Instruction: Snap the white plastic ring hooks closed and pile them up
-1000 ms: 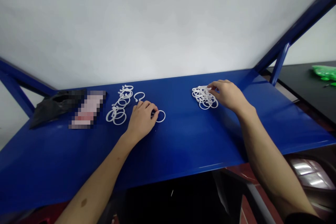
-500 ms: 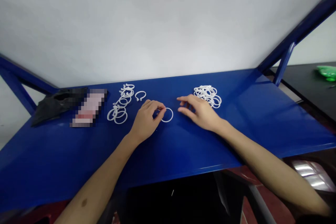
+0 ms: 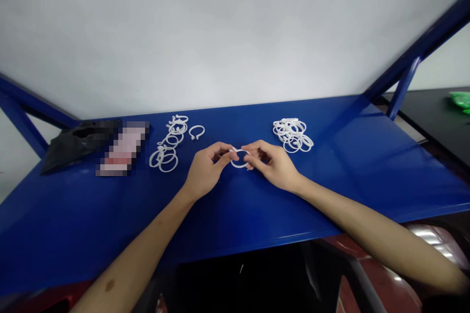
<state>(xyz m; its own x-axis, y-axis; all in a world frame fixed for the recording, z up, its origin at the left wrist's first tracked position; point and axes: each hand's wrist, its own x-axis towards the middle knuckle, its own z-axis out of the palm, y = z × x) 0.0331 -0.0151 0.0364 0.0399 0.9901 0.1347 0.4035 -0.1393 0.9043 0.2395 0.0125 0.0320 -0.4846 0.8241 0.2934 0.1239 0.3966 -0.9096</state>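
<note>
Pinched between thumb and fingertips of both left hand and right hand, one thin white ring is held above mid-width of the blue table. Loose rings lie toward the table's left, a tangled ring pile toward its right. Judged risk: uneven pull could overbend or spring the ring loose. Writing: none legible; the pink item at the table's left is pixelated.
</note>
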